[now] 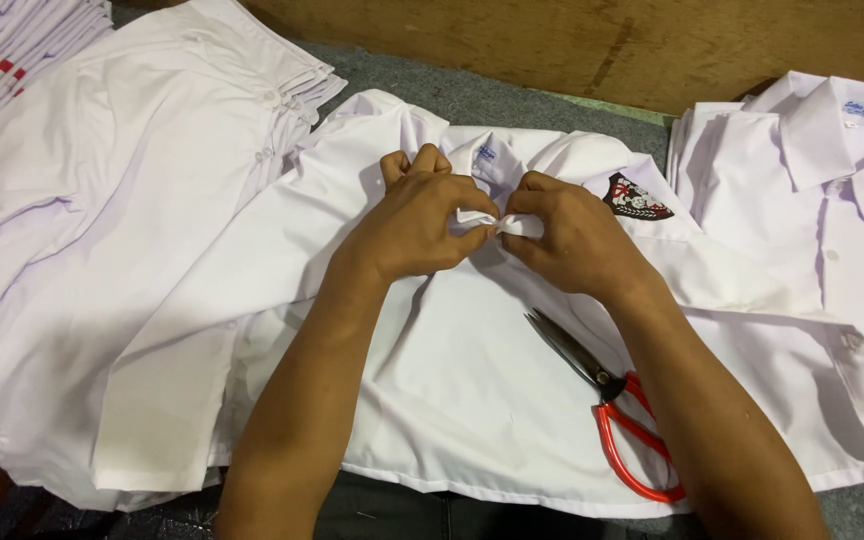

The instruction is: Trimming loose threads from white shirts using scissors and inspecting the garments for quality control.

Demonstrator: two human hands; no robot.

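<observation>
White shirt [472,380] is lying spread across the middle of the grey worktop [512,100], its collar pointing toward the far edge. Both hands are meeting just below that collar: the left hand [417,225] and right hand [567,240] are each pinching a small fold of fabric [497,222] between them, grips clamped. Red-handled scissors [607,400] are resting on the shirt beside the right forearm.
</observation>
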